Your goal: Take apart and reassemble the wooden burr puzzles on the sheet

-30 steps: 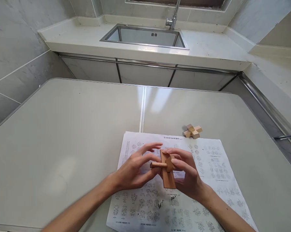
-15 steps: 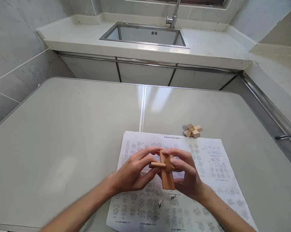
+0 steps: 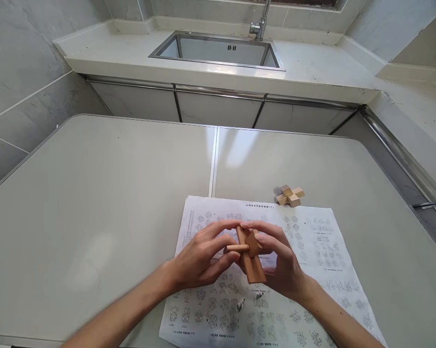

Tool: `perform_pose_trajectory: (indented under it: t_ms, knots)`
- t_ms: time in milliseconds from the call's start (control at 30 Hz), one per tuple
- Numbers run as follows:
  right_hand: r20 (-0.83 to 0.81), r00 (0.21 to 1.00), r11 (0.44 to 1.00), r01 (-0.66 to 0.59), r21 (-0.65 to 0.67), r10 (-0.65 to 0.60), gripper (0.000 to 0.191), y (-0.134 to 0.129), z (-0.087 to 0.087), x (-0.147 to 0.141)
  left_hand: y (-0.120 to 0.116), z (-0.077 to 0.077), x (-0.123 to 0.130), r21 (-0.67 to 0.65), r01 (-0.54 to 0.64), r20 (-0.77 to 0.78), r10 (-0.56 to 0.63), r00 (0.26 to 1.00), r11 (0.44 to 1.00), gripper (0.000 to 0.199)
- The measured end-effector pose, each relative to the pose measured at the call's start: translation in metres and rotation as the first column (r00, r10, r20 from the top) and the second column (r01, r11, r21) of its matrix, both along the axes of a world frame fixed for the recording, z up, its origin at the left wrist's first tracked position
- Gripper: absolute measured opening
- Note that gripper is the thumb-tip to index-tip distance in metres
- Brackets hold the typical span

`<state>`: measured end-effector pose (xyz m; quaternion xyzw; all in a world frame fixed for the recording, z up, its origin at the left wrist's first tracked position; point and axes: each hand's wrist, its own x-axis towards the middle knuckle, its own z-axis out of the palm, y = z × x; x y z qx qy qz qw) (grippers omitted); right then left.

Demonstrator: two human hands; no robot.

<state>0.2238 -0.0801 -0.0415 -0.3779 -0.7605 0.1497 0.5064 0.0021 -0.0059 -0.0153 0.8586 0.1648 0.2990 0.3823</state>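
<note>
Between my two hands is a brown wooden interlocking puzzle (image 3: 254, 268), held above a printed sheet (image 3: 308, 270) of small diagrams. One flat bar of it slants toward me, and a thinner piece sticks out to the left. My left hand (image 3: 206, 256) has its fingers closed around the left side, with fingertips at the thin piece and at the bar's top end. From the right, my right hand (image 3: 285, 261) pinches the puzzle, thumb and fingers on its right-hand piece and upper end. The fingers partly hide the puzzle's underside.
A second, paler wooden puzzle (image 3: 290, 195) lies at the sheet's far edge. The sheet rests on a light table (image 3: 94, 203) with a seam down its middle. Beyond stands a counter with a sink (image 3: 218, 50) and a faucet (image 3: 260, 26).
Within my fingers the brown puzzle has turned slightly, its bar's lower end shifting a little to the right. Both hands stay nearly in place.
</note>
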Motion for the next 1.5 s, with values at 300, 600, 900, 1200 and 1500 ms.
perform_pose_trajectory:
  t_ms: [300,600,900,1200,1500]
  knots:
    - [0.094,0.994,0.995,0.053,0.084,-0.061,0.085,0.004,0.0,0.0,-0.004,-0.005,0.004,-0.101,-0.002,0.001,0.002,1.0,0.995,0.017]
    - [0.087,0.988,0.99,0.124,0.06,-0.129,0.087,0.006,0.006,0.001,-0.001,-0.001,0.004,-0.136,0.0,0.024,0.004,1.0,0.991,0.021]
    - [0.098,0.981,0.984,0.161,0.071,-0.168,0.085,0.007,0.014,-0.001,-0.002,0.003,0.005,-0.137,-0.025,0.029,0.03,0.999,0.99,0.023]
    - [0.066,0.99,0.986,0.131,-0.101,-0.124,0.092,0.005,0.018,-0.005,0.0,0.008,0.008,-0.25,-0.052,0.025,0.06,0.998,0.967,0.034]
    - [-0.046,0.995,0.91,0.062,-0.41,-0.089,0.079,0.003,0.019,0.0,0.0,0.008,0.009,-0.35,-0.158,-0.071,0.142,0.987,0.923,0.045]
